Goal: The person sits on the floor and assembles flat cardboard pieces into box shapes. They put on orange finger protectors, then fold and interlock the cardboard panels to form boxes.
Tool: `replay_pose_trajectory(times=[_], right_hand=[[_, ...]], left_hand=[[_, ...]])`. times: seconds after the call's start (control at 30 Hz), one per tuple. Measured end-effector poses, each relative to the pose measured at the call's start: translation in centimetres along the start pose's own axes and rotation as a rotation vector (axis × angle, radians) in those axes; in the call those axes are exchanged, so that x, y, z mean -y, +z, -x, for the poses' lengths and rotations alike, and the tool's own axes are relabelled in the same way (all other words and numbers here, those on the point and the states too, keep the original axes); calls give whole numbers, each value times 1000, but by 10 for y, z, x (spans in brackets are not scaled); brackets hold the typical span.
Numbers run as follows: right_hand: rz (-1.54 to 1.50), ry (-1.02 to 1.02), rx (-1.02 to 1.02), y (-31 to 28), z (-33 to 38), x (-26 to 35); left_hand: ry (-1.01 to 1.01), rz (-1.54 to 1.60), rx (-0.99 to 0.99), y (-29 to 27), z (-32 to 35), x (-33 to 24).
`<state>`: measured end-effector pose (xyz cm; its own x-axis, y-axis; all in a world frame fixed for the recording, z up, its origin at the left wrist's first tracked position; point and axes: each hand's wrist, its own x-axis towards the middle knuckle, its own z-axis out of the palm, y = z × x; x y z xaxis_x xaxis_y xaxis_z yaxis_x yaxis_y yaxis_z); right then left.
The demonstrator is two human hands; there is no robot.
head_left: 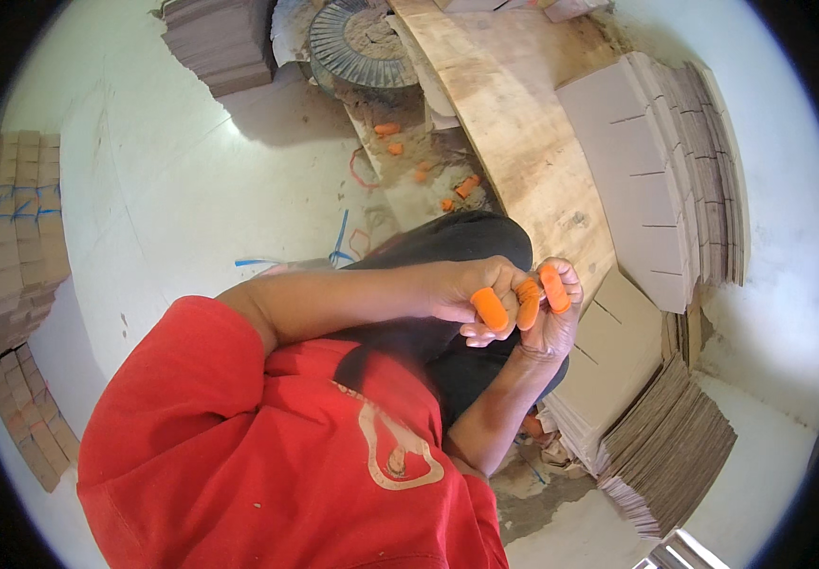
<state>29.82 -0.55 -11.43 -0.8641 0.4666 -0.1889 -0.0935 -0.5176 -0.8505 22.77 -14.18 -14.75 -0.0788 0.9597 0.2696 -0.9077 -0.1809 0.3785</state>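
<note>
The left hand (487,289) and right hand (559,318) curl together beside the plywood board (533,156), right nearer it; between them, the creased orange finger cot (528,303) points roughly boardward, whether pinched I cannot tell.

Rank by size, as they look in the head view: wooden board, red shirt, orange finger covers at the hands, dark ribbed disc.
1. Red shirt
2. Wooden board
3. Dark ribbed disc
4. Orange finger covers: three, too alike to rank individually.

I can read no words, numbers or signs anywhere; the pale print (366,446) on my red shirt (267,465) bears no legible letters.
</note>
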Motion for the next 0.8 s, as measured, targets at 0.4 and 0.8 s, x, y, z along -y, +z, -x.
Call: replay_pose_trajectory(times=[0.4, 0.8], right_hand=[[469, -168, 83, 21, 12, 5], [102, -65, -129, -12, -12, -18]], left_hand=[[-65, 72, 114, 15, 5, 8], [449, -680, -865, -105, 32, -80]])
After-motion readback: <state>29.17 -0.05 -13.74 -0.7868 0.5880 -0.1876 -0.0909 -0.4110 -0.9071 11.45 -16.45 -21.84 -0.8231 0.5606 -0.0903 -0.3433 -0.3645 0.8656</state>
